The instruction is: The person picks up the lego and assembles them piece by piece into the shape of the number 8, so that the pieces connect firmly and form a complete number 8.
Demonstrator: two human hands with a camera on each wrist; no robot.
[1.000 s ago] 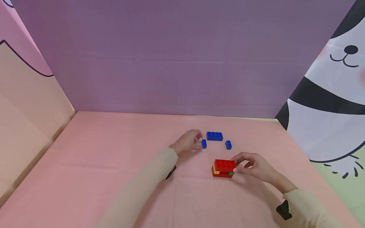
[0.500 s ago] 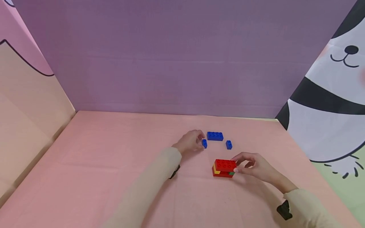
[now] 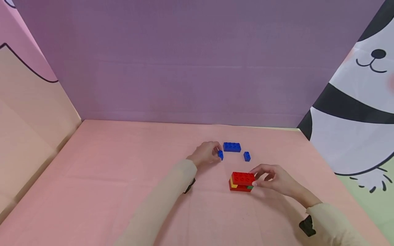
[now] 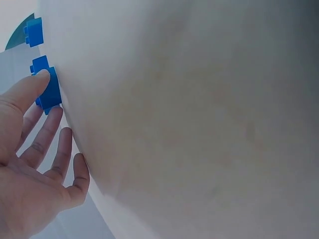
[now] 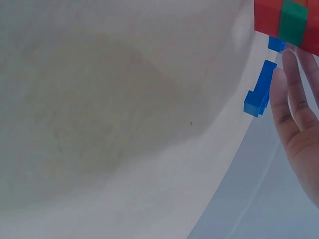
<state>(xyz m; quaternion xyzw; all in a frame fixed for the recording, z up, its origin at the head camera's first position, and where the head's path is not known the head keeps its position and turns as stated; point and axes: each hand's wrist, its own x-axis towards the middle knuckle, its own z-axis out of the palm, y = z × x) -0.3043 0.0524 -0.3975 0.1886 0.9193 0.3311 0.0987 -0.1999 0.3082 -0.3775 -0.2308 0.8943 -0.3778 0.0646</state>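
One small blue rectangular plastic brick (image 3: pixel 220 155) is being pinched and half-hidden by the left hand (image 3: pixel 205 153) in the head view, while the right hand (image 3: pixel 275 178) is gripping a red-yellow-green plastic-brick stack (image 3: pixel 241 178). Left wrist: the thumb (image 4: pixel 31 90) is overlapping the brick. Right wrist: the stack is running out of frame.

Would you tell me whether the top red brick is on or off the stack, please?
On: the head view shows the top red brick resting over a yellow piece and a green piece.
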